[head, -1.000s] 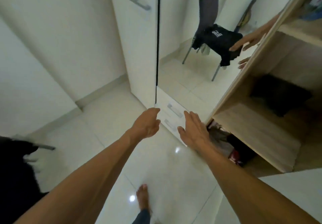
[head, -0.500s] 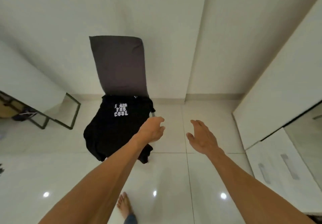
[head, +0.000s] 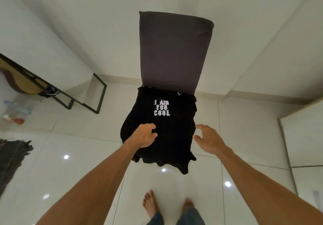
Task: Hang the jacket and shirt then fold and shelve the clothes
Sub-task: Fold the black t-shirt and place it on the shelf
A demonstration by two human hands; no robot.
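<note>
A black T-shirt (head: 167, 130) with white lettering lies draped over the seat of a chair with a dark grey backrest (head: 173, 49). Its hem hangs off the seat's front edge. My left hand (head: 145, 135) hovers over the shirt's near left part, fingers curled, nothing visibly held; whether it touches the cloth I cannot tell. My right hand (head: 208, 140) is open beside the shirt's right edge, fingers spread, holding nothing.
A black metal frame (head: 83, 95) leans at the left wall near a wooden object (head: 19, 83). Dark cloth (head: 12, 156) lies at the left edge on the glossy tiled floor. A white cabinet (head: 304, 142) stands at the right. My bare feet (head: 152, 205) are below.
The view swung from the wardrobe to the chair, and the chair is now closer and centred. Both hands have come forward to the shirt's near edge.
</note>
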